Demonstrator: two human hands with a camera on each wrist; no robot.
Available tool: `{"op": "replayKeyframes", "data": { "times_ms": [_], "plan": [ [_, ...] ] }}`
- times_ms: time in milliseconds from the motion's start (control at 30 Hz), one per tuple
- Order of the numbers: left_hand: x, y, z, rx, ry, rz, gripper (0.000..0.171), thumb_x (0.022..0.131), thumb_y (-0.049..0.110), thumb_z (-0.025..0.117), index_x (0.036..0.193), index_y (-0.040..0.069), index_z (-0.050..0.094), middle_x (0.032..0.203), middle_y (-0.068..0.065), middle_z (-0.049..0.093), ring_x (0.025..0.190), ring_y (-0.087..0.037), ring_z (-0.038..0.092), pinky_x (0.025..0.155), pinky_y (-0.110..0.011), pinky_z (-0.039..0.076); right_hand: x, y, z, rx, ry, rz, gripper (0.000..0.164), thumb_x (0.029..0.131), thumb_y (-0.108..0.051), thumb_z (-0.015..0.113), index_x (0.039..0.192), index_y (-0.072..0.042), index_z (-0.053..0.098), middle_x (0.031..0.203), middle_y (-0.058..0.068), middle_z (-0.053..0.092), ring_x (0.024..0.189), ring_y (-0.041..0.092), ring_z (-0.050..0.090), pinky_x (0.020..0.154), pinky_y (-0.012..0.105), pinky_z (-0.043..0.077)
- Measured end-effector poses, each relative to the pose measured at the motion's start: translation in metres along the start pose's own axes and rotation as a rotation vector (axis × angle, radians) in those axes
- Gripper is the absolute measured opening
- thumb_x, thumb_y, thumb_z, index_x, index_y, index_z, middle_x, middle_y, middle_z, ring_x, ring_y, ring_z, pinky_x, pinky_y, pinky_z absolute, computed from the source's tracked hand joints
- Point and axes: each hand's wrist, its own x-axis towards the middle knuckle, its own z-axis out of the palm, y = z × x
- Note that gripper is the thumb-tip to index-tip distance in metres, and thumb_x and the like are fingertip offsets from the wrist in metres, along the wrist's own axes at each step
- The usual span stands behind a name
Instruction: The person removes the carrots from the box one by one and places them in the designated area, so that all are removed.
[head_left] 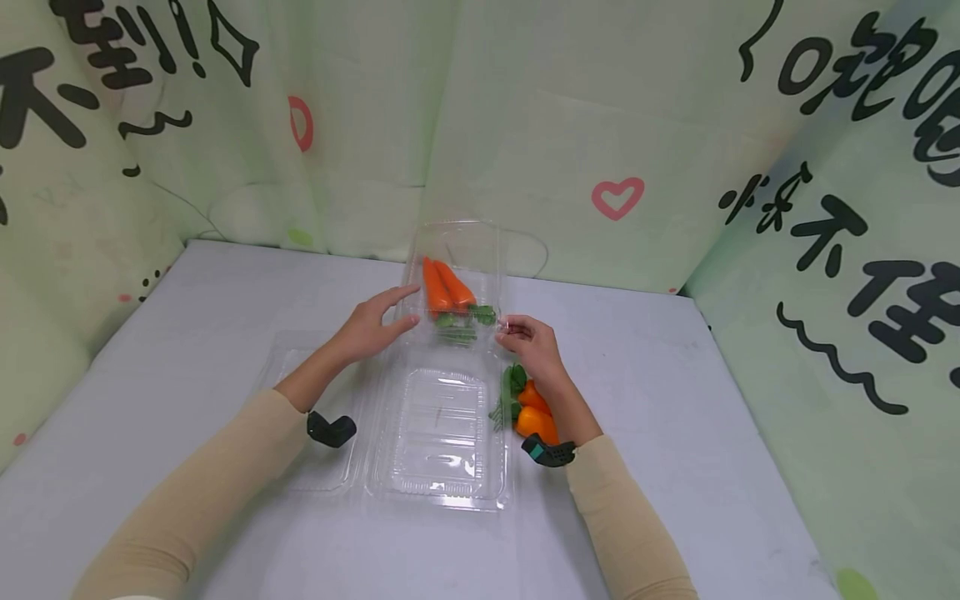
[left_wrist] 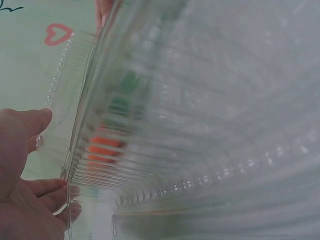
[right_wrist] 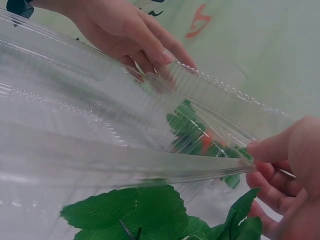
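Note:
In the head view, a clear plastic clamshell box at the back holds two orange carrots with green tops. My left hand is at its left side, fingers extended and thumb apart, fingertips touching the plastic. My right hand pinches the box's near right corner; the right wrist view shows the thumb above the rim and fingers below. A second clear box lies opened flat in front. Ribbed plastic fills much of the left wrist view, blurring the carrots behind it.
Orange vegetables with green leaves lie right of the front box, partly behind my right wrist. The front box's other half lies under my left forearm. A pale curtain with hearts and writing stands behind the white table.

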Motion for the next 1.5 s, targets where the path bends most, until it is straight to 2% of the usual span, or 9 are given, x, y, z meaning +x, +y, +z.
{"op": "replayKeyframes", "data": {
  "times_ms": [133, 433, 700, 933, 1500],
  "plan": [
    [0.0000, 0.0000, -0.0002, 0.000, -0.002, -0.005, 0.058, 0.097, 0.035, 0.055, 0.151, 0.026, 0.033, 0.158, -0.007, 0.032, 0.146, -0.032, 0.028, 0.116, -0.056, 0.029, 0.0000, -0.0005, 0.0006, 0.004, 0.004, 0.008, 0.030, 0.093, -0.014, 0.064, 0.122, -0.006, 0.062, 0.111, 0.010, 0.060, 0.096, 0.020, 0.054, 0.098, 0.036, 0.050],
    [-0.0005, -0.0019, 0.0001, 0.009, 0.004, 0.017, 0.058, 0.098, 0.033, 0.055, 0.151, 0.024, 0.034, 0.157, -0.009, 0.033, 0.145, -0.033, 0.030, 0.116, -0.056, 0.028, -0.0002, 0.0006, 0.0018, -0.009, 0.011, 0.020, 0.031, 0.092, -0.016, 0.065, 0.121, -0.006, 0.062, 0.113, 0.011, 0.060, 0.099, 0.022, 0.055, 0.100, 0.036, 0.050],
    [-0.0012, -0.0016, -0.0001, -0.014, 0.003, 0.012, 0.058, 0.098, 0.029, 0.056, 0.151, 0.026, 0.033, 0.158, -0.011, 0.031, 0.130, -0.037, 0.049, 0.105, -0.053, 0.045, -0.0014, -0.0007, 0.0033, -0.015, 0.022, 0.030, 0.030, 0.092, -0.016, 0.066, 0.120, -0.006, 0.063, 0.112, 0.011, 0.061, 0.098, 0.022, 0.055, 0.100, 0.035, 0.050],
    [-0.0016, -0.0013, 0.0001, -0.017, -0.002, 0.022, 0.060, 0.097, 0.024, 0.058, 0.151, 0.024, 0.032, 0.159, -0.012, 0.028, 0.125, -0.035, 0.053, 0.099, -0.049, 0.050, -0.0032, -0.0027, 0.0040, -0.019, 0.029, 0.039, 0.031, 0.092, -0.015, 0.066, 0.121, -0.006, 0.062, 0.111, 0.011, 0.061, 0.097, 0.022, 0.055, 0.100, 0.035, 0.050],
    [-0.0025, 0.0007, 0.0021, 0.000, 0.010, 0.021, 0.064, 0.094, 0.021, 0.061, 0.151, 0.022, 0.032, 0.159, -0.016, 0.025, 0.124, -0.037, 0.053, 0.100, -0.053, 0.048, -0.0013, -0.0027, 0.0038, -0.045, 0.036, 0.040, 0.030, 0.092, -0.015, 0.065, 0.121, -0.005, 0.061, 0.111, 0.012, 0.061, 0.097, 0.022, 0.054, 0.099, 0.035, 0.050]
  ]
}}
